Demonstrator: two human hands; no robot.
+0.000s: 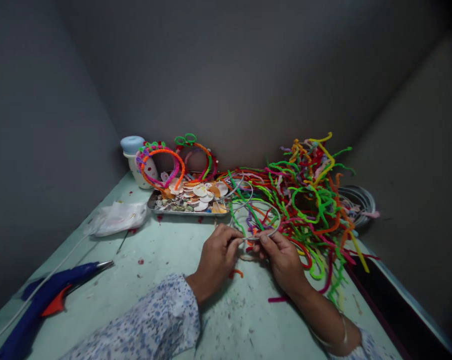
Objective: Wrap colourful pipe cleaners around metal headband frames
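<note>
My left hand (217,257) and my right hand (285,261) meet near the middle of the table, with fingertips pinched. Between them they grip a thin pale-grey wire hoop (279,216), whose curve rises behind the fingers. Just past my hands spreads a tangled heap of coloured pipe cleaners (312,210), some passing behind the hoop. A short orange pipe cleaner piece (237,273) lies beside my left wrist. What exactly the right fingertips press against the wire is too small to make out.
A metal tray (190,214) of shells and small stones stands behind my left hand. Pipe-cleaner headbands (181,167) rest on it, near a blue-lidded jar (132,145). At left lie a plastic bag (118,218) and a blue glue gun (56,285). Coiled grey wire (366,200) sits far right.
</note>
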